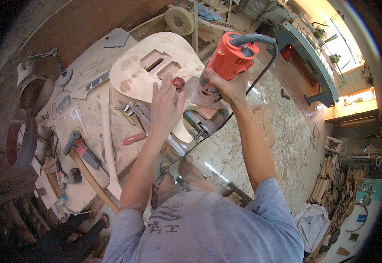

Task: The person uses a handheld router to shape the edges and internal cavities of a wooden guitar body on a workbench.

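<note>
A pale wooden electric guitar body (131,70) with routed pockets lies at the bench's edge. My right hand (228,87) is wrapped round the lower part of a red handheld router (228,59), which stands on a clear base plate (194,90) over the body's right side. From the router's top a thick black cable curves down to the right. My left hand (166,105) rests with fingers stretched out on the wood, beside a round red knob (178,83) at the plate's left. The router's bit is hidden.
On the bench (83,193) lie a guitar neck (90,85), metal calipers (145,116), a red-handled tool (135,138) and an angle grinder (85,153). A grey machine (208,120) sits below the guitar body. Another person's dark-clothed legs (79,232) show at lower left.
</note>
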Motion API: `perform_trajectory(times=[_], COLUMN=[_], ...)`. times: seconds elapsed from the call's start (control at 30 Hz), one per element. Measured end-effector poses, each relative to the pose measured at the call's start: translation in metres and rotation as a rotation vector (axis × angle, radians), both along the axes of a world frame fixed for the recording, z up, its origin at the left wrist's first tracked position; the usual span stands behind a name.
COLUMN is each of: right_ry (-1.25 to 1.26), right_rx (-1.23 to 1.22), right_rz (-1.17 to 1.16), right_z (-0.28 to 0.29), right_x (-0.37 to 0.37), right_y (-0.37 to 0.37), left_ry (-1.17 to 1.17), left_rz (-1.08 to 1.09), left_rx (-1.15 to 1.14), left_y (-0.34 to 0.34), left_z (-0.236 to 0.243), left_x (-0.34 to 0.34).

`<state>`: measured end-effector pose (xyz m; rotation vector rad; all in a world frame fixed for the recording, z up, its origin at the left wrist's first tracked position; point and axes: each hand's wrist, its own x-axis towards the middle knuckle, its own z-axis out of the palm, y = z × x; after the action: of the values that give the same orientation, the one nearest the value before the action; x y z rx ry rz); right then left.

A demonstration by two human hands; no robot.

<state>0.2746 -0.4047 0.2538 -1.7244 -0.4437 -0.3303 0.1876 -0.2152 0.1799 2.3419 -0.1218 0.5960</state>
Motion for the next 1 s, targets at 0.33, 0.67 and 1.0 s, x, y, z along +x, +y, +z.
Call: perform_trajectory(times=[0.33,0.67,1.0], right_ry=[-0.101,-0.094,-0.086], right_rx=[-0.095,-0.056,-0.085], right_rz=[0.035,0.028,0.043], right_z=[-0.0013,-0.0004,0.0041], right_x=[0.0069,0.0070,0.0038], right_y=[0.0005,0.0054,0.0084], left_ry=[-0.023,-0.046,-0.076], left_rz=[0.019,0.051,0.098], left_rx=[-0.030,-0.055,-0.077], left_y=[-0.0011,-0.0017,-0.0020], left_z=[0.0007,-0.0022,-0.0060], left_x=[0.0004,0.0021,0.0018])
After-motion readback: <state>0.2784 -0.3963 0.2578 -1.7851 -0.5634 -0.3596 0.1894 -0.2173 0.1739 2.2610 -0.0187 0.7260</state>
